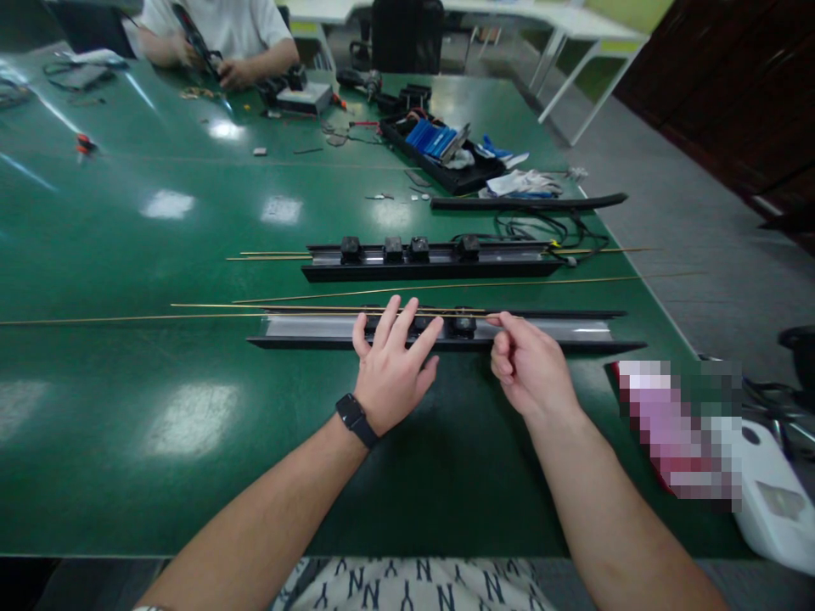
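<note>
In front of me lies a long black channel bar [294, 327] with a silvery inside and black blocks [464, 322] seated in it. My left hand [398, 365] rests over its middle with fingers spread, touching or just above the thin brass-coloured rods [306, 315] along the bar. My right hand [531, 361] pinches the end of a thin rod between thumb and fingertip, over the bar's right part. What lies under my left palm is hidden. Another loose rod [356, 292] lies just behind this bar.
A second channel bar [433, 267] with several black blocks lies farther back, cables [548, 225] at its right. Behind are a black strip [528, 203], gloves [525, 182] and a black tray [413, 153]. Across the table a person [216, 42] handles a tool. A white device [773, 501] lies right.
</note>
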`<control>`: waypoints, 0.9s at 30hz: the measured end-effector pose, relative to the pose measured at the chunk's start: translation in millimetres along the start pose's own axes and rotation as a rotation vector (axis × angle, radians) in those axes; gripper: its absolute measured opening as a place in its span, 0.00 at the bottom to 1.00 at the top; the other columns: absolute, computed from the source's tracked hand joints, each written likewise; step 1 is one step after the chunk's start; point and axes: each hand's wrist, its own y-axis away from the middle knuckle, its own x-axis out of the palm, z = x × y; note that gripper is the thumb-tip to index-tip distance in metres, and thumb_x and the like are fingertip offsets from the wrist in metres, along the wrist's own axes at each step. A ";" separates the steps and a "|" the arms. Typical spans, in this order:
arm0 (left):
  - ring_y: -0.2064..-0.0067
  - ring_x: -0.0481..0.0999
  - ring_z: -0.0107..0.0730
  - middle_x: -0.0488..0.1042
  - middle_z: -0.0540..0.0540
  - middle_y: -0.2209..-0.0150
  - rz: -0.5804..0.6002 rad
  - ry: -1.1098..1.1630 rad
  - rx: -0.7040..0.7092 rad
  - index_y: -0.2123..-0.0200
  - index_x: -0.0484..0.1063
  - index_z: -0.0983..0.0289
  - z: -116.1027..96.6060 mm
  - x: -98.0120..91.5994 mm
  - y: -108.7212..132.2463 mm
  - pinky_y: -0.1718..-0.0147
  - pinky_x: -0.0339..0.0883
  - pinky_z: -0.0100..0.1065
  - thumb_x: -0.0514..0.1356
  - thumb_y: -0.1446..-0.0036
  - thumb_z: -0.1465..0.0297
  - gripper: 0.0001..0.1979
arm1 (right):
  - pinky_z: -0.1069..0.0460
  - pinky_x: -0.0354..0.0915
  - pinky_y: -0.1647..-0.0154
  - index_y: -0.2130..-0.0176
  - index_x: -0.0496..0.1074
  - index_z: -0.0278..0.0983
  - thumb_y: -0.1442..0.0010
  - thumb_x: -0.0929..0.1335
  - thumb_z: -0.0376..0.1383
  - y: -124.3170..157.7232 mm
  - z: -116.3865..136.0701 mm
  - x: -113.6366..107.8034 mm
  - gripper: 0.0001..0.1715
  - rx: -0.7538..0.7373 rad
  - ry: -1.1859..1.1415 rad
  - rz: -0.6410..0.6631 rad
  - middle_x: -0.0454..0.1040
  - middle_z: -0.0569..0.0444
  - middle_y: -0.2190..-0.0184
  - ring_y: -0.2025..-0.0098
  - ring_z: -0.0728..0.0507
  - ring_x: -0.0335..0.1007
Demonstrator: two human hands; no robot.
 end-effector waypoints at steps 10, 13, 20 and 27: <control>0.24 0.57 0.55 0.64 0.62 0.27 -0.002 0.011 -0.002 0.35 0.72 0.51 -0.3 -0.2 -1.4 0.30 0.40 0.64 0.64 0.35 0.62 0.25 | 0.59 0.45 0.92 0.63 0.79 0.32 0.43 0.77 0.40 -0.1 -1.0 -1.6 0.13 -0.018 0.011 -0.014 0.65 0.62 0.84 0.88 0.54 0.52; 0.24 0.57 0.54 0.63 0.62 0.27 0.001 0.011 -0.001 0.35 0.72 0.51 -0.3 -0.3 -0.8 0.30 0.40 0.65 0.64 0.35 0.62 0.25 | 0.59 0.45 0.92 0.63 0.79 0.33 0.44 0.77 0.41 0.2 -1.2 -1.9 0.14 -0.020 0.015 -0.021 0.65 0.62 0.84 0.88 0.54 0.52; 0.24 0.58 0.55 0.63 0.62 0.27 0.003 0.018 -0.001 0.35 0.72 0.51 0.1 0.6 -1.1 0.30 0.39 0.65 0.64 0.35 0.62 0.25 | 0.59 0.44 0.92 0.63 0.79 0.32 0.44 0.77 0.40 -0.8 -1.7 -1.6 0.13 -0.029 0.015 -0.030 0.65 0.62 0.84 0.88 0.54 0.52; 0.25 0.58 0.54 0.63 0.62 0.27 0.007 0.020 -0.002 0.35 0.71 0.51 0.1 -0.2 -1.3 0.30 0.39 0.65 0.64 0.35 0.62 0.25 | 0.59 0.44 0.92 0.64 0.79 0.32 0.44 0.77 0.40 0.6 -0.4 -1.3 0.14 -0.027 0.024 -0.037 0.65 0.62 0.84 0.88 0.54 0.52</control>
